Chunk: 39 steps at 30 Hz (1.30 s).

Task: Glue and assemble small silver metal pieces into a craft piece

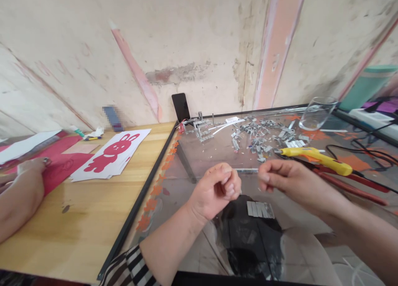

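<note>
My left hand (216, 190) is raised over the glass tabletop with its fingers curled in and thumb against them. Whatever it may hold is hidden. Facing it, my right hand (280, 176) is pinched closed, and anything between its fingertips is too small to make out. A thin pale strip (246, 170) shows between the two hands; I cannot tell whether either hand touches it. Below them a row of flat silvery pieces (260, 209) lies side by side on the glass. Just beyond my right hand rests a yellow hot glue gun (320, 157).
Loose silvery pieces (258, 132) are scattered at the back, near a phone (180, 106) leaning on the wall. A tilted drinking glass (317, 115), red-handled pliers (354, 187) and cables lie right. On the wooden table, another person's hand (31, 169) works at red paper (60, 176) beside rabbit-print sheets (113, 153).
</note>
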Available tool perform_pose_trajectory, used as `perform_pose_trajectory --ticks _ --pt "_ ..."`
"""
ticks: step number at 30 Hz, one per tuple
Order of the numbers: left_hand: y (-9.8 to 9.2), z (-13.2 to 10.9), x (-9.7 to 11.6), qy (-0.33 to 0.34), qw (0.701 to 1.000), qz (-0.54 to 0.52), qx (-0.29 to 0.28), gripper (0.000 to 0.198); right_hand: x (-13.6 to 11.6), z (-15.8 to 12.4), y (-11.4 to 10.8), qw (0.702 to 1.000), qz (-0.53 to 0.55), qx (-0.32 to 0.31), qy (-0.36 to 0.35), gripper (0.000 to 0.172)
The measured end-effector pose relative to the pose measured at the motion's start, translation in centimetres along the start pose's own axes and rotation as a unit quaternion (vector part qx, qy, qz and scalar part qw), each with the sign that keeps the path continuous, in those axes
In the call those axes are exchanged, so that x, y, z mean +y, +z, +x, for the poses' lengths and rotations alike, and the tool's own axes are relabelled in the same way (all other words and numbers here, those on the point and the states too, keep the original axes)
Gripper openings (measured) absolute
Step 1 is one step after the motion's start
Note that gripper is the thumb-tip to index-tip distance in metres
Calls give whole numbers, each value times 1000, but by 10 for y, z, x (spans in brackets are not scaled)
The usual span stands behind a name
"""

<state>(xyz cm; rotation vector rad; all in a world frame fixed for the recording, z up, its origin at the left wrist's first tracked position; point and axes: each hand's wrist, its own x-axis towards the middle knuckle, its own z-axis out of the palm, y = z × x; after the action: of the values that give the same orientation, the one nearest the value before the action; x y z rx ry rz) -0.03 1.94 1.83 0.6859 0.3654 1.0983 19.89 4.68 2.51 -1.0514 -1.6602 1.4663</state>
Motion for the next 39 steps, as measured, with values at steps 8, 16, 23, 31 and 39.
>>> perform_pose_trajectory --ticks 8,16,23,31,39 --pt "-22 11 8 27 988 4 149 32 -1 3 -77 882 -321 340 -55 20" --pt "-37 17 4 83 944 207 242 35 8 7 -103 784 -598 165 5 27" --pt "-52 22 4 118 900 296 297 29 27 12 -117 718 -665 181 -102 21" --pt "-56 23 4 116 897 303 299 30 21 15 -99 755 -630 173 -50 25" --pt "-52 22 5 123 901 302 285 36 17 12 -97 833 -488 255 -56 17"
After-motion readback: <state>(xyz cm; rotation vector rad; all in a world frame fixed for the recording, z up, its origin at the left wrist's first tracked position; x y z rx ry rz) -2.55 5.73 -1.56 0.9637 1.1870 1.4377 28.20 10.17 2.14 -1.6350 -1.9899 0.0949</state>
